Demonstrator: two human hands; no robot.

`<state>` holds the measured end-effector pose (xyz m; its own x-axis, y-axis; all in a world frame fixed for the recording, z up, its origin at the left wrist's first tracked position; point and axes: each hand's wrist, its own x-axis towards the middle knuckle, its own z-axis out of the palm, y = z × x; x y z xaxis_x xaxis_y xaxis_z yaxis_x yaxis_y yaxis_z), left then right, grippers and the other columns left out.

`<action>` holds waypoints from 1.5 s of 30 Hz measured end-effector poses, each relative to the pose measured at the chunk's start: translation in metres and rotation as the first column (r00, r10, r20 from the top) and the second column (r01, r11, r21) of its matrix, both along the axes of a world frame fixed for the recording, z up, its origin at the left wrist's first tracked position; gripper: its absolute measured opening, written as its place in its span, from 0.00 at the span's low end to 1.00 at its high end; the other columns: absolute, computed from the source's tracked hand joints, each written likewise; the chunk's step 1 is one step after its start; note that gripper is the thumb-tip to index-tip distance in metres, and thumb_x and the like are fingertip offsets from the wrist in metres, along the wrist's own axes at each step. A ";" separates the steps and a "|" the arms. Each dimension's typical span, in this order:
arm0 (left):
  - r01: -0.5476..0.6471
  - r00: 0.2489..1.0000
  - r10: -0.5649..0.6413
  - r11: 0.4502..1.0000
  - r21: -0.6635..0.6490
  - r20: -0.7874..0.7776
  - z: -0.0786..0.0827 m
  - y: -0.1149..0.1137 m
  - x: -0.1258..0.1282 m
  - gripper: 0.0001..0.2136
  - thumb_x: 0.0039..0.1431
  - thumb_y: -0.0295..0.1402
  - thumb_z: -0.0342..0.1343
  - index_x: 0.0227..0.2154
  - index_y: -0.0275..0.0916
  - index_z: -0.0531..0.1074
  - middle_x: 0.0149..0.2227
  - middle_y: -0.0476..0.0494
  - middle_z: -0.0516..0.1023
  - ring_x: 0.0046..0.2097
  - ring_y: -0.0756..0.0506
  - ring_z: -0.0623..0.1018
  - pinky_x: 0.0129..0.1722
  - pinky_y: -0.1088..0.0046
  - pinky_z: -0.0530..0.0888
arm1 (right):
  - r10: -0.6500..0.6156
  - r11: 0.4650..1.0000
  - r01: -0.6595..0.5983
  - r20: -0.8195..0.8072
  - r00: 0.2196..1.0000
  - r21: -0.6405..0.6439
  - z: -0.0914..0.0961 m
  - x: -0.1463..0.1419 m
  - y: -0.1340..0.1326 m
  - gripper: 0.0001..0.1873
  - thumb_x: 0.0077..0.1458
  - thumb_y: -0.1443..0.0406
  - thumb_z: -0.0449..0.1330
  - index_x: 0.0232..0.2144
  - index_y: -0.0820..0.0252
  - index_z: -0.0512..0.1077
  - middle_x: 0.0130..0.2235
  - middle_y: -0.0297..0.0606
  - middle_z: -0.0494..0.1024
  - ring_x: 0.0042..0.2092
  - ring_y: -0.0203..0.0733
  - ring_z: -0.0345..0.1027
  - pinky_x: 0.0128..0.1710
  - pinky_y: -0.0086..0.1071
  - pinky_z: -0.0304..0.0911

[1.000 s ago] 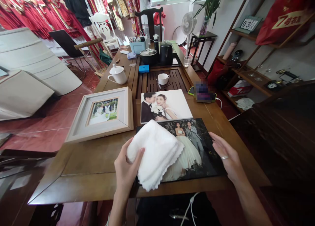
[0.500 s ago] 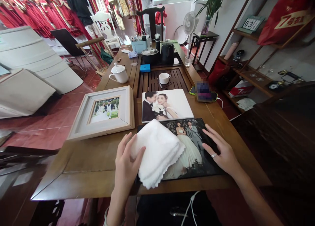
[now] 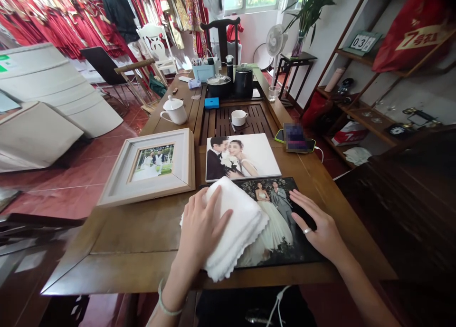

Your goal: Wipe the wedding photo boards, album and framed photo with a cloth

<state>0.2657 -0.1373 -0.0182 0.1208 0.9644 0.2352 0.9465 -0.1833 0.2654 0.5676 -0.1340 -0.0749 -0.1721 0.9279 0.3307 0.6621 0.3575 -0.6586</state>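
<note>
A folded white cloth (image 3: 238,217) with a scalloped edge lies over the left part of a dark photo panel (image 3: 302,246) showing a couple in wedding clothes. My left hand (image 3: 203,222) rests on the cloth, palm down, fingers spread out. My right hand (image 3: 320,225) is at the panel's right side, fingers stretched over the dark surface and a ring on one finger; it holds nothing. Just beyond the panel lies a light photo panel (image 3: 263,151) of a couple. To the left is a white-framed photo (image 3: 117,175).
The wooden table (image 3: 135,229) also bears a lidded white teapot (image 3: 174,112), a white cup (image 3: 239,118) on a slatted tea tray (image 3: 256,113), a blue box (image 3: 211,102) and a phone (image 3: 280,136) with a cable. Shelves (image 3: 374,120) stand on the right.
My left hand has moved right from the cloth's left edge onto its top, fingers now flat on it. The right hand stays nearly in place. The view has tilted up slightly.
</note>
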 end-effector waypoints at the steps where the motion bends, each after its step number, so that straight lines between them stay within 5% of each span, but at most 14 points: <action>1: -0.006 1.000 0.006 1.000 -0.007 0.009 0.001 0.003 -0.002 0.25 0.62 0.45 0.51 0.60 0.45 0.62 0.52 0.35 0.68 0.50 0.36 0.70 0.48 0.54 0.69 | 0.000 1.000 0.000 0.000 1.000 0.000 -0.001 0.000 0.000 0.22 0.62 0.62 0.53 0.57 0.52 0.66 0.60 0.40 0.69 0.63 0.49 0.59 0.63 0.51 0.55; 5: 0.134 0.982 -0.126 0.990 -0.052 0.137 0.008 0.019 -0.014 0.20 0.63 0.39 0.51 0.57 0.45 0.66 0.46 0.39 0.70 0.46 0.40 0.72 0.47 0.59 0.71 | 0.020 1.000 -0.020 0.009 1.000 -0.015 -0.003 0.002 0.002 0.22 0.61 0.63 0.53 0.58 0.52 0.65 0.60 0.40 0.68 0.63 0.48 0.58 0.63 0.50 0.56; 11: 0.416 0.886 -0.374 0.903 -0.112 0.273 0.020 0.043 -0.018 0.17 0.65 0.32 0.47 0.55 0.44 0.68 0.47 0.40 0.72 0.47 0.43 0.74 0.46 0.65 0.73 | 0.009 0.999 -0.009 0.003 1.000 -0.037 -0.004 0.002 0.002 0.23 0.62 0.62 0.53 0.59 0.51 0.64 0.61 0.40 0.67 0.64 0.49 0.57 0.63 0.51 0.57; 18: 0.391 0.899 -0.349 0.913 -0.121 0.265 0.016 0.035 -0.029 0.17 0.65 0.29 0.45 0.52 0.47 0.71 0.46 0.42 0.71 0.46 0.46 0.75 0.46 0.68 0.73 | 0.015 0.999 -0.015 0.005 1.000 -0.042 -0.005 0.002 0.002 0.23 0.62 0.61 0.53 0.59 0.51 0.63 0.61 0.41 0.67 0.64 0.49 0.57 0.62 0.51 0.57; 26: 0.164 0.955 -0.170 0.985 0.043 0.245 0.007 -0.014 -0.033 0.16 0.66 0.34 0.47 0.54 0.53 0.69 0.59 0.41 0.65 0.58 0.40 0.70 0.54 0.60 0.71 | 0.006 1.000 -0.006 0.002 1.000 -0.007 -0.005 0.001 0.001 0.23 0.61 0.63 0.54 0.58 0.51 0.64 0.60 0.40 0.68 0.63 0.48 0.58 0.62 0.48 0.59; 30: 0.276 0.959 -0.271 0.959 -0.064 0.081 0.012 -0.041 -0.017 0.41 0.47 0.51 0.64 0.64 0.50 0.55 0.67 0.35 0.51 0.66 0.24 0.53 0.58 0.37 0.61 | 0.011 1.000 -0.011 0.008 1.000 0.000 -0.006 0.001 0.001 0.23 0.61 0.64 0.54 0.58 0.51 0.64 0.61 0.40 0.68 0.63 0.48 0.58 0.62 0.48 0.59; 32: 0.307 0.952 -0.307 0.946 -0.100 0.013 0.012 -0.046 -0.013 0.47 0.44 0.49 0.66 0.66 0.49 0.51 0.70 0.34 0.43 0.67 0.22 0.45 0.58 0.32 0.56 | 0.010 1.000 -0.010 0.012 1.000 0.004 -0.006 0.002 0.001 0.23 0.61 0.64 0.54 0.58 0.52 0.64 0.60 0.41 0.68 0.63 0.48 0.58 0.62 0.48 0.59; 36: 0.342 0.938 -0.347 0.929 -0.143 -0.016 0.015 -0.042 -0.014 0.40 0.54 0.34 0.59 0.67 0.47 0.46 0.70 0.37 0.41 0.69 0.28 0.44 0.61 0.35 0.53 | 0.021 1.000 -0.021 0.024 0.999 0.001 -0.007 0.003 0.002 0.21 0.61 0.64 0.54 0.57 0.53 0.65 0.60 0.41 0.69 0.63 0.47 0.59 0.62 0.48 0.59; 45: 0.407 0.906 -0.424 0.883 -0.236 -0.024 0.011 -0.005 -0.001 0.41 0.49 0.28 0.55 0.66 0.40 0.47 0.70 0.37 0.37 0.70 0.33 0.39 0.64 0.38 0.40 | 0.026 1.000 -0.026 0.034 0.999 0.003 -0.008 0.004 0.002 0.21 0.61 0.64 0.54 0.57 0.54 0.65 0.60 0.42 0.68 0.63 0.46 0.58 0.62 0.47 0.59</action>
<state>0.2645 -0.1419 -0.0069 0.5300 0.8480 -0.0022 0.8147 -0.5085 0.2788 0.5720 -0.1317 -0.0832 -0.2069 0.9218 0.3278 0.6743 0.3771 -0.6349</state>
